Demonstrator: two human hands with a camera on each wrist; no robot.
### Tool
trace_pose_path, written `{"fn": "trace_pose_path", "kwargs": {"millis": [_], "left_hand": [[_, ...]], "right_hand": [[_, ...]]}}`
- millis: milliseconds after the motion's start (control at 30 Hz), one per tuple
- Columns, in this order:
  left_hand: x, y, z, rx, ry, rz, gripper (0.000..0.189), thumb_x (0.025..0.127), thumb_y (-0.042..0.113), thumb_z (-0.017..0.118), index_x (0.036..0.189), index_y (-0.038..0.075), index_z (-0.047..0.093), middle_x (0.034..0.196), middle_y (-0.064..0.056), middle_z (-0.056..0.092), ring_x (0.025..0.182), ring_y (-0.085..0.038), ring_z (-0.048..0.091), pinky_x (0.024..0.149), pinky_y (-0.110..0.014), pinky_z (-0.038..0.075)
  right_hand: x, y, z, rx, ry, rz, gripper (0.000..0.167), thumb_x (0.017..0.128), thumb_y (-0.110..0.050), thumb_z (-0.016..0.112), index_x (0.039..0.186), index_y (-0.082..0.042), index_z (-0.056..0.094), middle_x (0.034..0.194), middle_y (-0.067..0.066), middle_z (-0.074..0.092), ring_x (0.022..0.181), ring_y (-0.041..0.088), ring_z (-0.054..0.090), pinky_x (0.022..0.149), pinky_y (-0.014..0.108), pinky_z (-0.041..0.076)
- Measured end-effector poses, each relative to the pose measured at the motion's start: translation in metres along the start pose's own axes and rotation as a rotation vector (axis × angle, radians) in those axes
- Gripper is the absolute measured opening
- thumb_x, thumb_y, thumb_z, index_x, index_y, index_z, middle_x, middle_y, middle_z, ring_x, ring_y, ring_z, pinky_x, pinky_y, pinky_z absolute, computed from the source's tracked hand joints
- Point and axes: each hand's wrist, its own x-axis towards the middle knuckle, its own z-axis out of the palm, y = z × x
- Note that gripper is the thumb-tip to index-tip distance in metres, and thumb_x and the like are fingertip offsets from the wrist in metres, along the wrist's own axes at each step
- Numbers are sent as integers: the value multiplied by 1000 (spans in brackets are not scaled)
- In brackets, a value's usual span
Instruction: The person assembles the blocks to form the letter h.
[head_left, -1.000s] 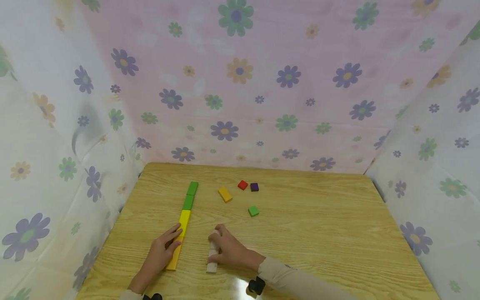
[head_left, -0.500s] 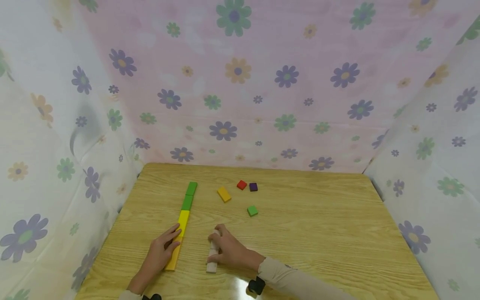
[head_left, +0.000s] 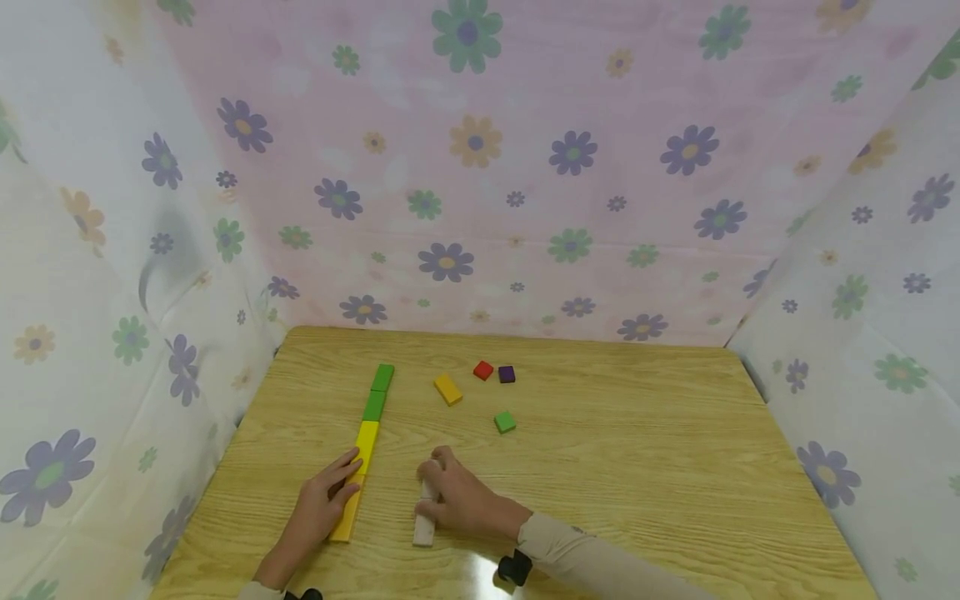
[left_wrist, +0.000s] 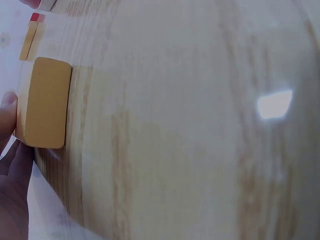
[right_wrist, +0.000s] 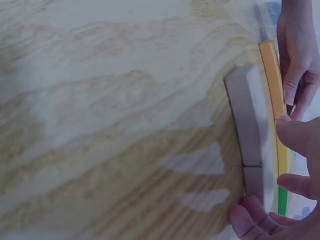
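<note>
A straight row of flat blocks runs away from me on the left: an orange block (head_left: 346, 521), a yellow block (head_left: 368, 437) and two green blocks (head_left: 378, 393). My left hand (head_left: 317, 504) rests along the row's left side, fingertips touching the yellow and orange blocks. To its right, two pale wooden blocks (head_left: 424, 531) lie end to end. My right hand (head_left: 467, 497) reaches over them from the right, fingers curled at the far end and thumb over the near part, holding the farther block. In the right wrist view a seam divides the pale blocks (right_wrist: 246, 115).
Loose blocks lie farther back on the wooden table (head_left: 637, 450): an amber block (head_left: 448, 389), a red block (head_left: 483, 370), a dark purple block (head_left: 507, 374) and a small green block (head_left: 505, 422). Flower-printed cloth (head_left: 525, 175) encloses the table's back and sides.
My right thumb has slid a little way along the pale blocks, away from me, showing more of the nearer one. My left hand and the coloured row stay put.
</note>
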Motion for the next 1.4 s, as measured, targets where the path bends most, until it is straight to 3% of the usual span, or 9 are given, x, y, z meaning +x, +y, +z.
{"fn": "trace_pose_path", "kwargs": {"millis": [300, 667, 933, 1200, 1400], "left_hand": [[1, 2, -1, -13, -9, -18, 36, 85, 0, 68, 121, -3, 63, 135, -14, 53, 119, -34, 52, 86, -39, 52], [2, -1, -1, -14, -2, 4, 36, 84, -1, 69, 120, -3, 64, 134, -15, 53, 118, -34, 52, 85, -34, 53], [1, -3, 0, -17, 8, 23, 35, 84, 0, 69, 119, -3, 64, 133, -15, 54, 117, -33, 53, 85, -27, 53], [0, -3, 2, -26, 7, 2, 36, 84, 0, 69, 119, -2, 64, 134, -14, 53, 118, -33, 52, 86, -33, 53], [0, -2, 2, -26, 19, 13, 36, 83, -1, 70, 118, -3, 64, 133, -15, 54, 117, -33, 53, 85, -32, 53]], "right_hand": [[5, -2, -16, -86, 15, 48, 42, 93, -30, 63, 127, -8, 52, 131, 14, 39, 75, 2, 49, 61, 15, 45], [16, -1, -33, -134, 54, 69, 38, 91, -21, 66, 124, -6, 53, 127, 14, 42, 58, 1, 39, 49, 15, 40], [27, 3, -43, -140, 89, 78, 39, 90, -21, 68, 123, -8, 54, 125, 12, 44, 69, 6, 45, 58, 17, 44], [37, 5, -50, -125, 117, 114, 40, 89, -18, 67, 124, -5, 54, 128, 16, 45, 74, 11, 52, 62, 21, 48], [46, 8, -55, -142, 182, 130, 39, 88, -17, 68, 122, -6, 54, 124, 18, 45, 65, 10, 49, 54, 20, 45]]}}
